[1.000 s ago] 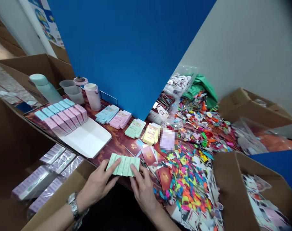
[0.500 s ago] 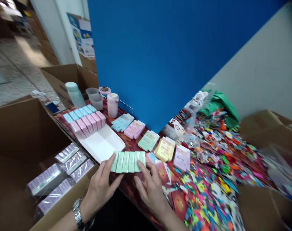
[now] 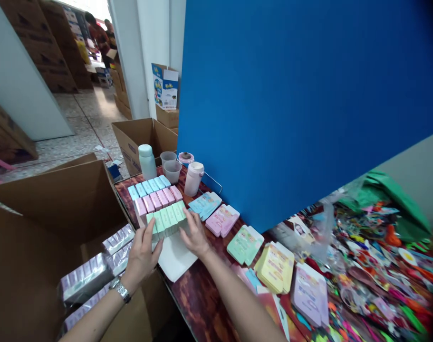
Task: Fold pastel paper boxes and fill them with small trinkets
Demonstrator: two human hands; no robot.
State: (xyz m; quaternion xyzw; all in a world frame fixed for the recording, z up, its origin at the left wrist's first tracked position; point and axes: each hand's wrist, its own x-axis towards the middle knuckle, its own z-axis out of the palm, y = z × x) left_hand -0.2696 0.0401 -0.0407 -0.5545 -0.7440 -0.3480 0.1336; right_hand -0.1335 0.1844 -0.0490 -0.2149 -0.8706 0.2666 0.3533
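Mint-green cardboard cartons (image 3: 165,219) have moved onto a white plastic tray (image 3: 177,260), now held in a row between the open left grip (image 3: 142,254) and right grip (image 3: 195,232). Just beyond the grips, touching them, lie completed rows of pink cardboard cartons (image 3: 155,198), with pale-blue cardboard cartons (image 3: 148,186) behind.

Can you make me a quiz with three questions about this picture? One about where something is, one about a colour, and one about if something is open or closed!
1. Where are the mint boxes?
A) On the floor
B) Between the left hand and right hand
C) Inside a bottle

2. What colour is the big board?
A) Green
B) Yellow
C) Blue

3. How is the cardboard box beside the left hand?
A) Open
B) Taped shut
C) Upside down

Answers:
1: B, because both hands touch them.
2: C, because the board shows blue.
3: A, because wrapped packs show inside.
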